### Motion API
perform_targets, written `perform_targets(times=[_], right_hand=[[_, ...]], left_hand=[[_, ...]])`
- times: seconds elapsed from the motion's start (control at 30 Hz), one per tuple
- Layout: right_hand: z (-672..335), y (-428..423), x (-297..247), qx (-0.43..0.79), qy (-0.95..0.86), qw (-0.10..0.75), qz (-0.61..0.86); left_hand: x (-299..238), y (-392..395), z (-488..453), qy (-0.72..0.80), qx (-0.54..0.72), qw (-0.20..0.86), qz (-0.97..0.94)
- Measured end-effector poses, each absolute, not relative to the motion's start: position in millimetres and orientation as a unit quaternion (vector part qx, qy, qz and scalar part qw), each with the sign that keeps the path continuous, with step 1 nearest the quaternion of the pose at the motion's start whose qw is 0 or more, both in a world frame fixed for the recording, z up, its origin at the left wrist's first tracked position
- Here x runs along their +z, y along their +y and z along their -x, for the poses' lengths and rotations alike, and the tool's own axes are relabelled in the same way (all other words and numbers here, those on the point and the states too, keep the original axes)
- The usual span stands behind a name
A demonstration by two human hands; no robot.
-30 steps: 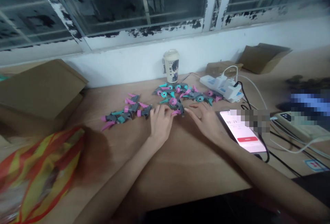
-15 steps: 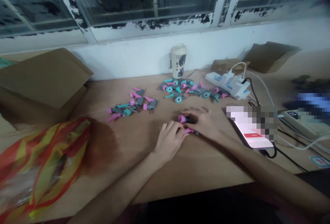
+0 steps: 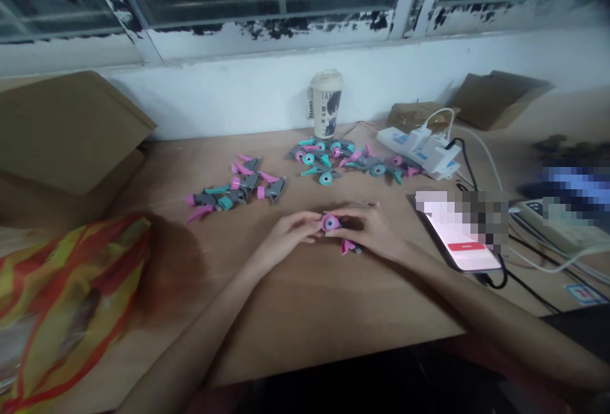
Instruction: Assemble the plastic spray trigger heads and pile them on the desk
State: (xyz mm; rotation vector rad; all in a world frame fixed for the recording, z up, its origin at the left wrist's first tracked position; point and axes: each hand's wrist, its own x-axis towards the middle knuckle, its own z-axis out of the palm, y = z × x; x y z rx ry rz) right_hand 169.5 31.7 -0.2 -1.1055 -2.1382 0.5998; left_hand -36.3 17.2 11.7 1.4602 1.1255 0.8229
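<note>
A grey trigger spray head with a pink collar (image 3: 330, 223) and a pink trigger is between my hands, just above the table. The collar's round opening faces me. My right hand (image 3: 374, 227) is closed around the spray head's body, which its fingers mostly hide. From the left, the fingertips of my left hand (image 3: 293, 233) pinch the edge of the collar. Beyond my left hand lies a group of spray heads (image 3: 245, 182), mostly pink and grey with some teal. Another pile of pink, teal and grey spray heads (image 3: 325, 178) lies farther back.
A paper coffee cup (image 3: 326, 106) stands against the wall. To the right are a white power strip (image 3: 405, 141) with cables and a lit phone (image 3: 462, 236). At left are a cardboard box (image 3: 67, 128) and a red-yellow plastic bag (image 3: 81, 300).
My left hand has shifted from the spray head's trigger to its collar. The spray head has turned so that the collar opening faces me. The view has moved slightly.
</note>
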Motion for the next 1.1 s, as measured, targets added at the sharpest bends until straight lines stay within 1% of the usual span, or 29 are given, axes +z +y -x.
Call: perform_targets(times=[0.07,0.27,0.4,0.77,0.97,1.1], right_hand=[[-169.2,30.7,-0.8,0.232,-0.823,0.332,0.399],[-169.7,29.7,-2.5,0.199,-0.846,0.333,0.365],[-168.4,27.5,-4.3,0.163,-0.860,0.323,0.361],[-163.7,22.4,-9.5,0.101,-0.872,0.325,0.353],[-163.6,23.1,-10.2,0.081,-0.873,0.326,0.353],[-164.8,24.7,-6.0,0.071,-0.874,0.310,0.367]], left_hand=[[12.3,19.8,38.2,0.445,0.299,0.596,-0.598],[11.9,17.0,34.8,0.452,0.313,0.602,-0.579],[7.9,16.4,31.8,0.451,0.318,0.585,-0.594],[2.1,13.2,29.9,0.475,0.311,0.487,-0.664],[1.0,13.4,29.1,0.463,0.306,0.489,-0.673],[1.5,12.4,26.7,0.472,0.307,0.472,-0.678]])
